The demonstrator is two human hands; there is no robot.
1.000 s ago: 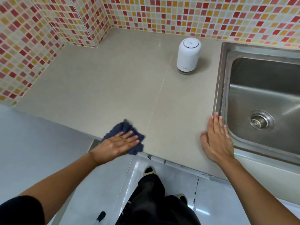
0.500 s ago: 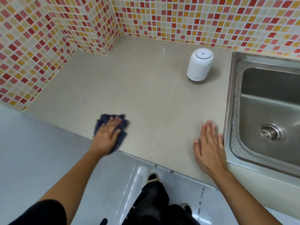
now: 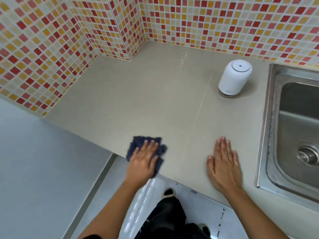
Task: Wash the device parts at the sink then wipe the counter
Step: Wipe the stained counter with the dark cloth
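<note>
My left hand [image 3: 142,160] lies flat on a crumpled dark blue cloth [image 3: 138,141], pressing it onto the beige counter [image 3: 138,100] at its front edge. My right hand [image 3: 223,163] rests palm down on the counter with fingers together, holding nothing, a short way left of the steel sink [image 3: 269,118]. A white cylindrical device [image 3: 233,79] stands upright at the back of the counter, near the sink's left rim.
Mosaic tile walls in red, orange and cream [image 3: 207,23] close the counter at the back and left, with a jutting corner [image 3: 131,49]. The sink drain [image 3: 309,155] shows at the right. Below the counter edge are grey floor and my dark trousers [image 3: 165,219].
My left hand slid the cloth left along the front edge, then back a little to the right. My right hand stayed flat on the counter near the sink.
</note>
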